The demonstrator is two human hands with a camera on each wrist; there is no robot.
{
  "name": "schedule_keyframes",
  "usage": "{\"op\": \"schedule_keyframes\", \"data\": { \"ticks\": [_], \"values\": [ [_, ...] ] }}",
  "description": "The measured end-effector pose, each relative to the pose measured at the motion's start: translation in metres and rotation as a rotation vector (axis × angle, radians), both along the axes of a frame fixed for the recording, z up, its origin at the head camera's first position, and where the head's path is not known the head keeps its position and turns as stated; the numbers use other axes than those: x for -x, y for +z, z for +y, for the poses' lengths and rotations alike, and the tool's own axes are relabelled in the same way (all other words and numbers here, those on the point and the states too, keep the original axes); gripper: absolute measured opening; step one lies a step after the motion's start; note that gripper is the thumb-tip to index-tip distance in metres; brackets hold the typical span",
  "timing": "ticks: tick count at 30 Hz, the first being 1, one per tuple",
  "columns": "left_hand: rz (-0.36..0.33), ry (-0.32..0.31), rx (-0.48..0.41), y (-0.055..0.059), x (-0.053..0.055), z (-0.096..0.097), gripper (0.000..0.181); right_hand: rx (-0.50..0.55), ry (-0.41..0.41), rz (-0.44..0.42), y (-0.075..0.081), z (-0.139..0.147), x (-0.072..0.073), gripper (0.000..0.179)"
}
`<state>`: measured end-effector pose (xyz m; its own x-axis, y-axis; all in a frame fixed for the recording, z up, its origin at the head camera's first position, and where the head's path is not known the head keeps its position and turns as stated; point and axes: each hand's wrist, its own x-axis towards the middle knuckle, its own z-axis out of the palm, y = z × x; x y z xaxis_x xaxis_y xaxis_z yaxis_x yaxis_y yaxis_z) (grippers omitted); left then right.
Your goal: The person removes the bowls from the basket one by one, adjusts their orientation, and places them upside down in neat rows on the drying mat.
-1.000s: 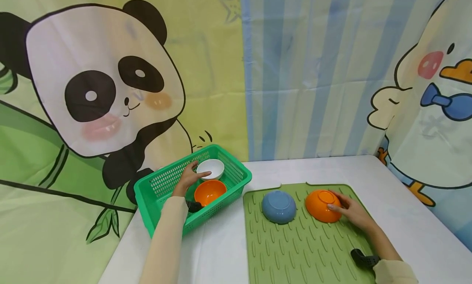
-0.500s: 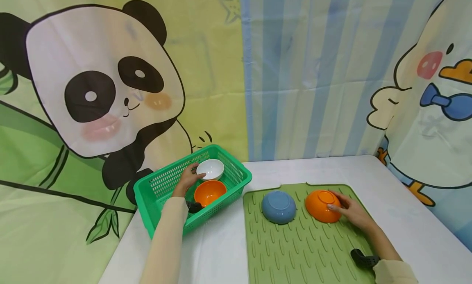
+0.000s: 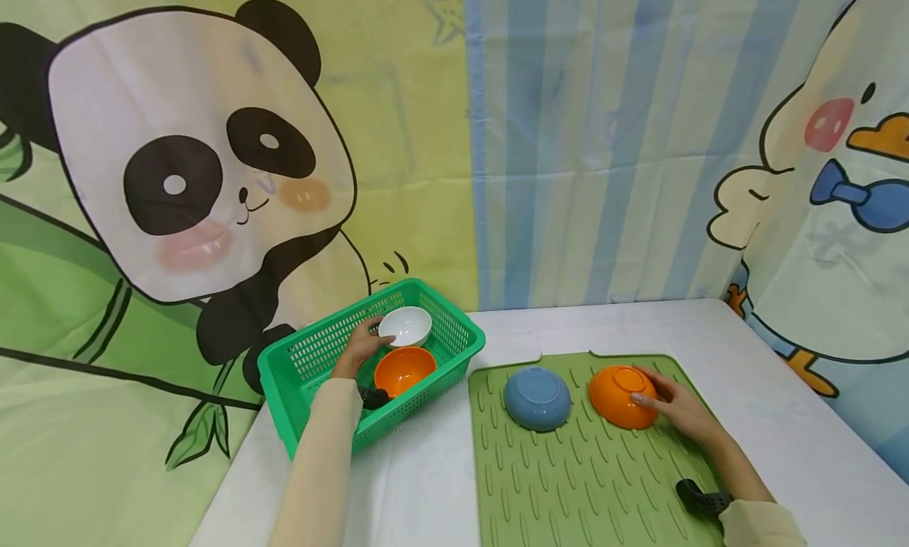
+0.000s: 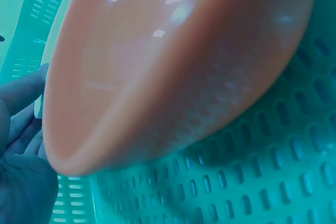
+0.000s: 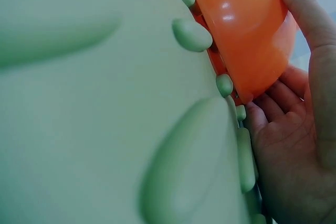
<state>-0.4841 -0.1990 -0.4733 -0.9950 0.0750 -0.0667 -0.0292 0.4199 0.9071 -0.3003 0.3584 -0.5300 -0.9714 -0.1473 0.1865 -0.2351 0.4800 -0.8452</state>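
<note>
My left hand (image 3: 362,345) reaches into the green basket (image 3: 301,409) and pinches the left rim of a white bowl (image 3: 406,323), which stands mouth up. In front of it, also mouth up, sits an orange bowl (image 3: 405,371); this bowl (image 4: 131,61) fills most of the left wrist view and covers much of the white one. My right hand (image 3: 685,411) holds a second orange bowl (image 3: 616,397), upside down on the green mat (image 3: 561,492). In the right wrist view, the thumb lies on this bowl's side (image 5: 247,30) and the fingers are at its rim.
An upside-down blue bowl (image 3: 537,399) rests on the mat, left of the orange one. The white table (image 3: 419,484) runs back to a hanging cloth (image 3: 398,136) with a printed panda and duck. Black straps (image 3: 701,500) circle the wrists.
My left thumb and fingers have drawn in onto the white bowl's rim. The right hand and the bowl under it have stayed in place.
</note>
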Motion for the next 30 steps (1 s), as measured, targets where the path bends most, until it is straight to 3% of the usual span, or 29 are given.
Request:
{"op": "schedule_keyframes", "data": {
  "ticks": [7,23,30],
  "values": [
    [0.003,-0.012,0.025,0.0036,-0.0043,0.0008,0.060,0.010,-0.002,-0.009,-0.0005,-0.0005,-0.0001,0.061],
    [-0.059,-0.010,-0.108,0.0047,-0.0033,0.0015,0.051,-0.004,-0.004,-0.010,-0.0005,-0.0007,-0.0006,0.062],
    [-0.088,0.018,-0.086,0.0045,-0.0041,0.0018,0.050,-0.013,-0.005,-0.013,-0.0011,0.0000,0.0000,0.062]
  ]
}}
